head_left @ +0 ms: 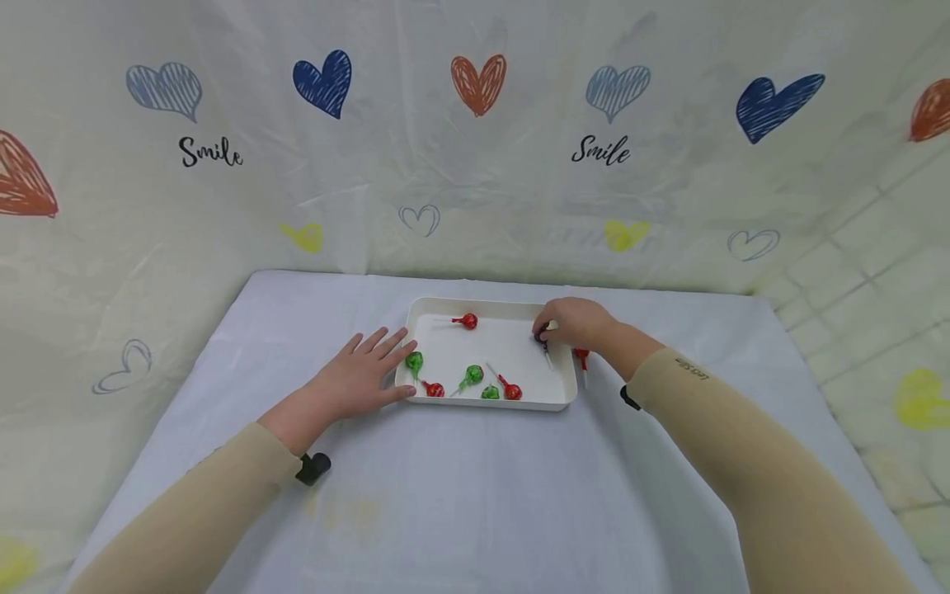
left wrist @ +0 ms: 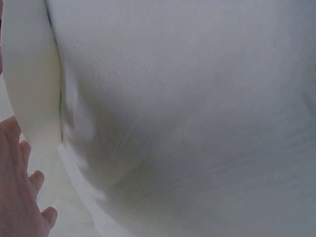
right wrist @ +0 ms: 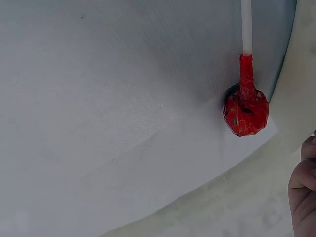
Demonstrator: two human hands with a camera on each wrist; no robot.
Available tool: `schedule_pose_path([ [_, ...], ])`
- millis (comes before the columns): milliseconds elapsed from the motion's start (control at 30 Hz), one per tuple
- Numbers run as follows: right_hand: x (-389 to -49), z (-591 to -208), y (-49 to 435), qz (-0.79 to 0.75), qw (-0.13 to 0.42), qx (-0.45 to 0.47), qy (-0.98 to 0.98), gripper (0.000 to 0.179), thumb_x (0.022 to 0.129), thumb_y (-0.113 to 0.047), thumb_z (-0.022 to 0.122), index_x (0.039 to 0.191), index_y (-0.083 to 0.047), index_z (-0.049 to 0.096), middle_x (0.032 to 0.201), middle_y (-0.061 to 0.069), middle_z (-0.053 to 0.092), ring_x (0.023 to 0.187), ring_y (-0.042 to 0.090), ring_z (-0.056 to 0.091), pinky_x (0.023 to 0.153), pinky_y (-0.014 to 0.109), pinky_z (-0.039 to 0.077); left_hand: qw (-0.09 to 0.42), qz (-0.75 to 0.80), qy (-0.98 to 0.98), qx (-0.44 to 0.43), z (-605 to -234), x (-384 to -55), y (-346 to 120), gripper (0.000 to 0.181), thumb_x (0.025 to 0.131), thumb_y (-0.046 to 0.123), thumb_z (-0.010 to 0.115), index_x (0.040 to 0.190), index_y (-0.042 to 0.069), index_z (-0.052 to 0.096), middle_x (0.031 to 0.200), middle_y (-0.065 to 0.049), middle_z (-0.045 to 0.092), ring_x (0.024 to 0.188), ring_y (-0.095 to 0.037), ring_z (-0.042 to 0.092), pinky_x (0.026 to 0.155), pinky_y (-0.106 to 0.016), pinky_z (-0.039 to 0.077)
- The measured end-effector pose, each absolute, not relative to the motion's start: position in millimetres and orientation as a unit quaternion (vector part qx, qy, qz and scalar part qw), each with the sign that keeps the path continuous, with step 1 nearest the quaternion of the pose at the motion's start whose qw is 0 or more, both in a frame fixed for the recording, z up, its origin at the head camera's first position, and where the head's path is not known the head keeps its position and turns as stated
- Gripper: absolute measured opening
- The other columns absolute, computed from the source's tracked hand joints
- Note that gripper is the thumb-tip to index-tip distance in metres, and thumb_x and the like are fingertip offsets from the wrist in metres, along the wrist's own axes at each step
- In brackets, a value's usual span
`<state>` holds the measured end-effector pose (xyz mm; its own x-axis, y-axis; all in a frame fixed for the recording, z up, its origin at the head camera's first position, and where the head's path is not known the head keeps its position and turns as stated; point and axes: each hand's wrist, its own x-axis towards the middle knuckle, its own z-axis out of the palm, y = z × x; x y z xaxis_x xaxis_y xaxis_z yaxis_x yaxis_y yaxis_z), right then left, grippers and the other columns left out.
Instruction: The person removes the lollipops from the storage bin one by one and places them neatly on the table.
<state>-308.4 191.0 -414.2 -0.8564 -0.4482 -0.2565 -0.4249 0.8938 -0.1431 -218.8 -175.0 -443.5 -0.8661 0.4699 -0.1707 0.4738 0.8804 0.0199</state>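
In the head view, a white rectangular tray (head_left: 512,330) lies on the table with several wrapped lollipops in it. At its right end my right hand (head_left: 582,322) pinches a dark-wrapped lollipop (head_left: 541,335), its white stick pointing down toward the tray floor. My left hand (head_left: 359,379) spreads its fingers at the tray's left rim, beside a green lollipop (head_left: 414,361). The left wrist view catches that hand (left wrist: 22,187) close to the tray's pale wall (left wrist: 32,74). In the right wrist view only a few curled fingers (right wrist: 303,182) show at the edge.
Outside the tray's right wall lies a red lollipop (head_left: 582,356), seen large in the right wrist view. Inside, another red lollipop (head_left: 467,321) is near the back wall; red (head_left: 512,389) and green (head_left: 472,376) ones lie toward the front. A heart-printed sheet (head_left: 475,165) hangs behind the table.
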Motion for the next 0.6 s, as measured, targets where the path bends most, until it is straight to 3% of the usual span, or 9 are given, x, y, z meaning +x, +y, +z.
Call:
schedule_pose_path([
  [100,-307.6,-415.1,189.5,-0.038,0.143,-0.231,0.962,0.011,0.085,-0.026,0.067,0.095,-0.029,0.071,0.106,-0.005,0.062,0.097,0.017,0.055,0.085,0.039,0.046,0.086,-0.015,0.965,0.247,-444.6,-219.2,-176.5,0.084,0.08,0.078,0.028,0.148,0.032,0.011,0.156,0.004,0.004,0.142,-0.027,0.006,0.112,-0.055,0.009],
  [200,-308.2,-416.2,187.8,-0.031,0.149,-0.233,0.961,0.016,0.085,-0.027,0.067,0.101,-0.028,0.068,0.104,-0.008,0.062,0.094,0.015,0.055,0.083,0.037,0.047,0.087,-0.015,0.965,0.246,-445.3,-219.9,-177.6,0.085,0.079,0.079,0.026,0.148,0.032,0.01,0.156,0.004,0.004,0.142,-0.028,0.005,0.112,-0.055,0.008],
  [333,-308.2,-415.0,186.7,-0.025,0.159,-0.232,0.959,0.027,0.086,-0.027,0.066,0.113,-0.028,0.065,0.105,-0.009,0.063,0.098,0.014,0.055,0.086,0.039,0.047,0.088,-0.016,0.966,0.244,-443.6,-220.2,-177.6,0.085,0.08,0.078,0.028,0.148,0.032,0.01,0.156,0.004,0.004,0.142,-0.027,0.005,0.112,-0.055,0.009],
  [600,-306.0,-412.6,192.6,-0.031,0.192,-0.202,0.96,0.029,0.087,-0.032,0.064,0.115,-0.03,0.066,0.115,-0.007,0.062,0.103,0.017,0.052,0.09,0.041,0.045,0.091,-0.014,0.965,0.246,-440.5,-218.1,-174.8,0.083,0.081,0.077,0.03,0.148,0.033,0.01,0.156,0.004,0.004,0.142,-0.028,0.005,0.112,-0.054,0.008],
])
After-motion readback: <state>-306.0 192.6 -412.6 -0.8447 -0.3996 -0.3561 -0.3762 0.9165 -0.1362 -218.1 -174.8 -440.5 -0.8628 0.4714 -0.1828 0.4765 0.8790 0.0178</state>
